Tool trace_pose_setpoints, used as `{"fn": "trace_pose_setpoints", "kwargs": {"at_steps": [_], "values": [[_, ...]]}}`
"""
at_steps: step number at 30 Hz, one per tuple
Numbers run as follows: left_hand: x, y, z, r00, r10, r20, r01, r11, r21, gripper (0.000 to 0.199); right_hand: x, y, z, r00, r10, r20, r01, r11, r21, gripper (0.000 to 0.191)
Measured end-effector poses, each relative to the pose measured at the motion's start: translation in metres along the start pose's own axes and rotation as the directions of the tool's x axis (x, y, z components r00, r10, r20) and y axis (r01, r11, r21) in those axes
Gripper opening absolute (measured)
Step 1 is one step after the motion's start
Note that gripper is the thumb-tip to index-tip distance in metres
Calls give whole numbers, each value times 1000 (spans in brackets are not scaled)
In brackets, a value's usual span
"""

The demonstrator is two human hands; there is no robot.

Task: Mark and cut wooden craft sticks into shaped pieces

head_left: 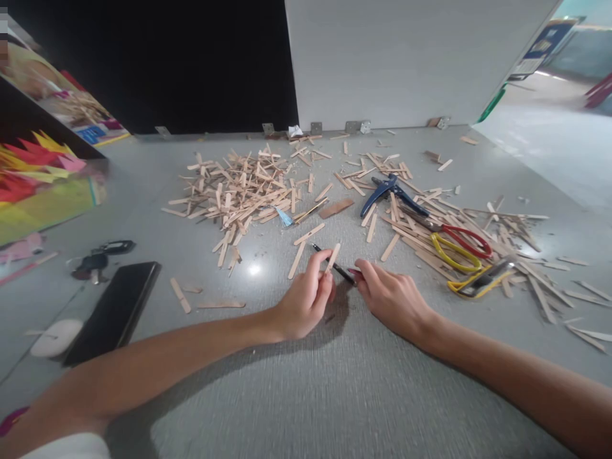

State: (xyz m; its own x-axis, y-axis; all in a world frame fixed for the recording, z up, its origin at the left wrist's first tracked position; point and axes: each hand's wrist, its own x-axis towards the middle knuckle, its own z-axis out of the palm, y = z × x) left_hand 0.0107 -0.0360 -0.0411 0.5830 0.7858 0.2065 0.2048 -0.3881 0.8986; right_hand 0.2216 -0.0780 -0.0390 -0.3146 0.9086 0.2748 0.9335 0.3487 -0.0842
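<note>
My left hand (306,296) pinches a short wooden stick piece (334,256), which points up between thumb and index finger. A dark pen (342,274) lies slanting between my two hands, close to the fingertips. My right hand (389,294) has its fingers curled together just right of the pen; a small dark reddish tip shows at the fingertips, and what it belongs to is hard to tell. Ahead of my left hand two stick pieces (309,234) lie on the grey table (306,408).
A heap of stick pieces (243,185) lies ahead-left. Blue pliers (382,194), red-and-yellow-handled scissors (456,248) and a yellow cutter (482,278) rest on sticks at right. At left are a phone (115,309), keys (93,264) and a white case (57,338). Panels stand behind.
</note>
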Motion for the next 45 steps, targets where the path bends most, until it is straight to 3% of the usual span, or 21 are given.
{"fn": "trace_pose_setpoints", "kwargs": {"at_steps": [5, 9, 11, 16, 22, 24, 27, 32, 35, 38, 41, 45], "values": [[2, 8, -7, 999, -36, 16, 37, 998, -58, 24, 8, -3, -11, 978, 152, 144, -150, 988, -24, 24], [3, 12, -13, 998, -31, 57, 36, 995, -91, 35, 18, 0, -26, 911, 250, 329, -212, 966, -148, 22], [3, 15, -14, 997, -56, 50, 62, 990, -123, 36, 22, 3, -31, 881, 298, 368, -231, 949, -214, 25], [1, 27, -18, 996, -91, 27, 94, 970, -225, 32, 28, 15, -37, 867, 356, 350, -261, 921, -289, 28], [-5, 43, -22, 999, -43, 24, 48, 962, -268, 25, 32, 39, -61, 911, 311, 270, -217, 920, -327, 26], [-6, 46, -24, 1000, -24, 10, 26, 967, -253, 23, 34, 51, -72, 904, 368, 216, -288, 900, -326, 25], [-7, 48, -24, 1000, -14, 7, 15, 974, -226, 19, 36, 71, -77, 857, 495, 143, -436, 845, -311, 26], [-11, 54, -23, 999, -34, 26, 38, 986, -163, 17, 41, 102, -67, 903, 403, 151, -359, 898, -253, 26], [-15, 62, -22, 992, -90, 87, 108, 967, -231, 19, 43, 107, -63, 917, 371, 145, -334, 914, -229, 25], [-20, 72, -23, 985, -115, 127, 151, 934, -325, 25, 43, 99, -60, 938, 309, 157, -280, 942, -183, 31], [-23, 81, -26, 985, -124, 122, 161, 915, -371, 31, 40, 80, -58, 955, 191, 227, -171, 980, -106, 24], [-25, 88, -29, 990, -104, 98, 135, 911, -389, 33, 32, 53, -54, 950, 88, 299, -71, 995, -67, 21]]}}
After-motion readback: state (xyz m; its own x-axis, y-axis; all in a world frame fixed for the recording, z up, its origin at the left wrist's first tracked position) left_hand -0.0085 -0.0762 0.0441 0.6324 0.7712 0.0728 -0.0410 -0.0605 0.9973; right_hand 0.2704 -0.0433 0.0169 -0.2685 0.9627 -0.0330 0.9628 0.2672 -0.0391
